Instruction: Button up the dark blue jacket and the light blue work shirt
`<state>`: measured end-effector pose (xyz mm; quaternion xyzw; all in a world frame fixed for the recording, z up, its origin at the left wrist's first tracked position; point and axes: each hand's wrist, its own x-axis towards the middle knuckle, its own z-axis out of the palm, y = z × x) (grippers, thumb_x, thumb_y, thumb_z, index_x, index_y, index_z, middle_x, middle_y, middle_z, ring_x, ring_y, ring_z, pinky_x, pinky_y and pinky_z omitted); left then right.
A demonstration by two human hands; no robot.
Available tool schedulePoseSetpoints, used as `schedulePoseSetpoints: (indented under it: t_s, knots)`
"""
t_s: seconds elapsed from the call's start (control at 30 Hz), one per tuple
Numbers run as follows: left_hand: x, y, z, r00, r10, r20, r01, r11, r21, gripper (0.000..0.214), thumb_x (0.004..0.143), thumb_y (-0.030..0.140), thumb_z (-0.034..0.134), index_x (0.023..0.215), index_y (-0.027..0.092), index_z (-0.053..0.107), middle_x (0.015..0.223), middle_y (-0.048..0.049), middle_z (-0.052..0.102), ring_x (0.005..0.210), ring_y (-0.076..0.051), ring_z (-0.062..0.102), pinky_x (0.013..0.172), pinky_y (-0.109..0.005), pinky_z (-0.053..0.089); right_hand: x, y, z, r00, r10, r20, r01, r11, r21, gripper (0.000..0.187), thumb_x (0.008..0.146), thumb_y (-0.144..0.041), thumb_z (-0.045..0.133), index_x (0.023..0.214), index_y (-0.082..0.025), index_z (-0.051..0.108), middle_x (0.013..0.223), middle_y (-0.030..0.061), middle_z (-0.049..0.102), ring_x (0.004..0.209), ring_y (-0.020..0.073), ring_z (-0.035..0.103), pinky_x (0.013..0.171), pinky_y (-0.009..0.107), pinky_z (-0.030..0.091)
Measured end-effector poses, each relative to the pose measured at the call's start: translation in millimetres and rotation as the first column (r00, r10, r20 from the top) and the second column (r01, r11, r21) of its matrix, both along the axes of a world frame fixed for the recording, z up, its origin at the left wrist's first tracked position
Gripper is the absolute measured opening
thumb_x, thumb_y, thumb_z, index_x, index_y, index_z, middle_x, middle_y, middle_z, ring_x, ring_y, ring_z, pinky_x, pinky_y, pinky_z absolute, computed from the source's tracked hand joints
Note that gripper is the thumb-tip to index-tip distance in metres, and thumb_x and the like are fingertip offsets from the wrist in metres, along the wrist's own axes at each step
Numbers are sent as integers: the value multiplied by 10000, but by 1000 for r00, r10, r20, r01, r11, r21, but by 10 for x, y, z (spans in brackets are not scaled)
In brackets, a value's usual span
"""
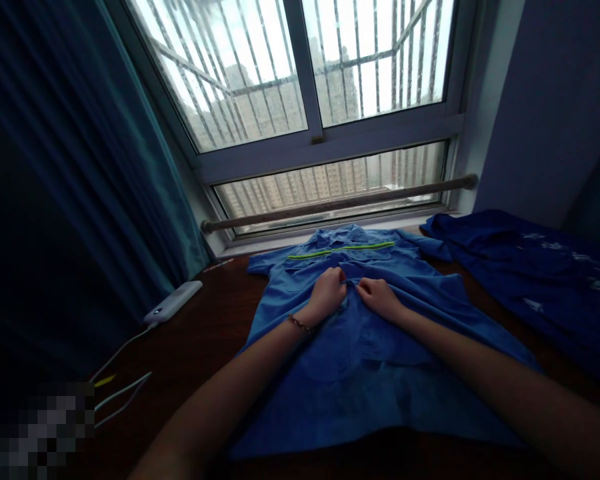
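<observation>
A blue work shirt [360,360] with a yellow-green reflective stripe across the chest lies spread on the dark wooden table [200,347], its collar toward the window. My left hand [327,292] and my right hand [379,295] meet at the middle of the shirt's front. Each hand has its fingers pinched on the fabric along the front placket. A beaded bracelet sits on my left wrist.
A white power bank [173,301] with white cables [123,393] lies on the table at the left. A heap of darker blue clothes [535,273] lies at the right. A barred window [325,100] with a wooden rail stands behind. A dark curtain [80,167] hangs at the left.
</observation>
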<state>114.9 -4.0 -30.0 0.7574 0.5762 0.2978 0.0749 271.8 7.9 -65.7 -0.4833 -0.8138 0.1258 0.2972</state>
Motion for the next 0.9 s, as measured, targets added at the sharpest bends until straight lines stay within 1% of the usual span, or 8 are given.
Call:
schedulePoseSetpoints:
  t_s: [0.1,0.23,0.4,0.53,0.6,0.67,0.77,0.9]
  knots:
    - [-28,-263,3,986,-124,-113,108,984,-139,79,678,206,545,745,166,556,739,-42,579,690,-167,526,635,-261,389,19,-117,106,985,1,171,9,998,-59,213,789,-310,429,691,-175,559,721,51,622,682,163,577,573,237,348]
    - [-146,-390,-158,985,-163,-58,141,950,-277,165,662,271,585,772,152,557,768,-31,581,699,-149,523,619,-241,390,1,-262,234,941,-47,337,91,989,-116,312,666,-424,560,824,-156,570,867,107,612,784,234,580,581,269,377]
    - [-286,-369,-126,983,-177,43,177,872,-457,238,636,300,616,800,134,568,718,-15,578,623,-127,522,546,-215,378,8,-333,335,927,3,375,90,969,-232,222,653,-300,532,803,-145,583,853,111,615,763,217,579,568,257,371]
    - [-316,-358,-41,984,-170,-48,133,894,-427,196,610,306,635,689,145,559,655,-2,576,590,-125,519,511,-206,351,27,-274,301,941,92,326,17,948,-317,165,585,-275,571,699,-157,582,724,64,611,671,183,558,504,234,330]
    - [-293,-328,-42,985,-173,-14,148,876,-459,209,617,333,630,660,150,537,582,10,561,535,-119,518,487,-204,350,14,-217,250,954,117,274,-20,942,-335,189,545,-309,612,657,-163,569,656,35,588,616,165,531,471,229,301]
    - [-241,-277,-61,971,-201,131,240,797,-555,239,639,368,614,667,152,517,535,16,556,495,-124,536,470,-209,373,-4,-155,200,974,137,180,-60,924,-378,188,507,-297,638,610,-166,550,583,2,547,555,135,489,450,222,277]
    - [-136,-196,-102,894,-179,410,419,658,-626,291,631,400,628,686,146,499,551,0,585,501,-150,579,481,-245,438,0,-86,147,979,136,-149,-197,802,-564,99,539,-233,592,585,-161,543,493,-42,472,454,79,405,425,207,258]
    - [-51,-168,-179,783,-81,616,491,687,-535,331,565,360,704,693,127,507,553,-13,606,506,-152,596,520,-273,485,86,-81,110,814,-61,-577,-413,637,-651,72,576,-193,558,620,-141,581,480,-55,471,409,44,371,397,184,256]
